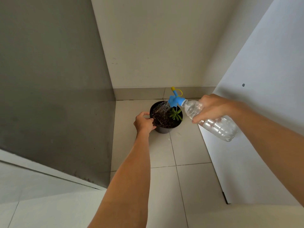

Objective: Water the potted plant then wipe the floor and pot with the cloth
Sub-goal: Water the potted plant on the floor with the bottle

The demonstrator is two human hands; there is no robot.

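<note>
The black pot [164,127] is placed on the tiled floor [189,153] near the corner. Its rim is gripped by the left hand [144,122]. Above the pot, a tilted clear bottle [212,120] is grasped by the right hand [212,108], and water is sprinkled from its blue nozzle [175,100] onto the soil [162,118] beside the small green plant [176,114].

Pale tiled floor [164,186] with thin dark grout lines. Black pot [164,130] stands directly on it, upright, near the far corner, just short of the skirting tile [139,93]. Small wet spots on the tiles just beside the pot, on its near right side.
</note>
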